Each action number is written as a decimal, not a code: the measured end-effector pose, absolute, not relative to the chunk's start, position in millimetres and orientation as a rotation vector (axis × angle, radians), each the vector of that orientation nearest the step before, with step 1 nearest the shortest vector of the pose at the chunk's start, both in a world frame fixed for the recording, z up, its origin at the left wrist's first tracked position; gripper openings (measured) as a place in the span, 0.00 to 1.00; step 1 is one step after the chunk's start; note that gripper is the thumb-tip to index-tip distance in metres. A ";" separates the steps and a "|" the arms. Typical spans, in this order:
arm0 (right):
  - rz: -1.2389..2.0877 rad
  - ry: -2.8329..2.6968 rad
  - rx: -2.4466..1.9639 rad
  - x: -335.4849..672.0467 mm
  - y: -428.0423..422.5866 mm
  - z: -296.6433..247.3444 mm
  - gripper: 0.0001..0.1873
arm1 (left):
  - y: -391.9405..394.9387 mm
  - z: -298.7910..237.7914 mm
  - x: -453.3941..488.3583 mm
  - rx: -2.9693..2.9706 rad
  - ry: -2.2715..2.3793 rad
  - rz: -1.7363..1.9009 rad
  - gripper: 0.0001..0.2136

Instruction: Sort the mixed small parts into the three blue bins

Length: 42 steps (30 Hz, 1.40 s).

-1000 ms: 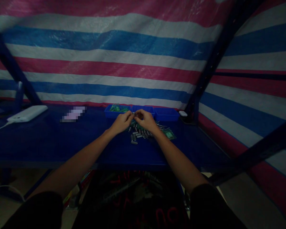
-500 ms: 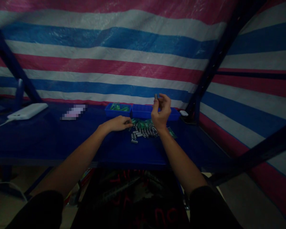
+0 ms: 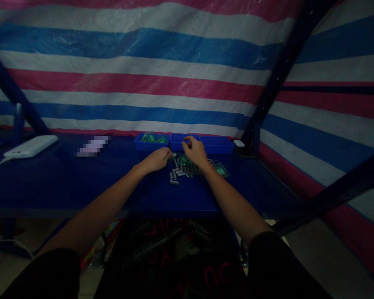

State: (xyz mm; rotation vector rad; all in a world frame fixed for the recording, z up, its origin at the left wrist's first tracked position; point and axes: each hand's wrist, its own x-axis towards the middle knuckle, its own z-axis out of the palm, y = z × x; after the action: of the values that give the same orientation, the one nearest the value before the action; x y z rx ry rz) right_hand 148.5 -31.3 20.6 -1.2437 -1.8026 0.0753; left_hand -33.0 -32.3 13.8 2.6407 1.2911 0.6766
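Note:
My left hand is closed in a pinch at the left edge of a pile of small metal cylinders. A tiny pale bit shows at its fingertips, too small to name. Above the pile is my right hand, its thumb and forefinger curved with a gap between them, and I see nothing in it. Green-printed small plastic bags lie behind the cylinders, partly covered by the right hand. A few cylinders lie apart at the front left of the pile.
At the back stand blue bins: one holding green packets, the right bin beside it. A flat green packet lies right of the pile. Farther out are a white power bank, a blurred phone-like item and a small white case.
My right hand has come down and left toward my left hand. The metal cylinder it held upright no longer shows in its fingers. My left hand has barely moved.

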 end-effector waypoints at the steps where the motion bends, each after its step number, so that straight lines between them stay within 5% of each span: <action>1: 0.121 -1.870 -1.188 144.0 -34.4 21.4 0.12 | -31.7 14.3 -32.4 2.599 1.297 0.761 0.14; 10: 0.092 -2.012 -1.074 136.4 -31.9 19.0 0.07 | -10.8 27.4 -25.3 2.297 1.144 0.928 0.16; 21: 0.148 -1.998 -1.104 140.5 -32.7 25.0 0.22 | -21.9 25.0 -22.7 2.501 1.011 1.171 0.15; 27: 0.082 -2.030 -1.126 136.2 -42.1 28.9 0.15 | -26.1 22.8 -25.1 2.390 1.106 1.222 0.16; 35: -0.231 -1.751 -1.619 157.0 -29.5 41.9 0.21 | -20.6 21.8 -37.4 2.702 0.952 0.422 0.11; 42: -0.074 -1.824 -1.514 171.3 -27.5 49.8 0.18 | -18.0 21.5 -44.4 2.742 1.064 0.293 0.11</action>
State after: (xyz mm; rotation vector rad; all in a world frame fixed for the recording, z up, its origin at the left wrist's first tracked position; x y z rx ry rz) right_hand 171.3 -27.5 49.8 -1.5137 -1.8239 -0.0743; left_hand -44.4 -18.0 21.5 2.7418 1.0644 0.2933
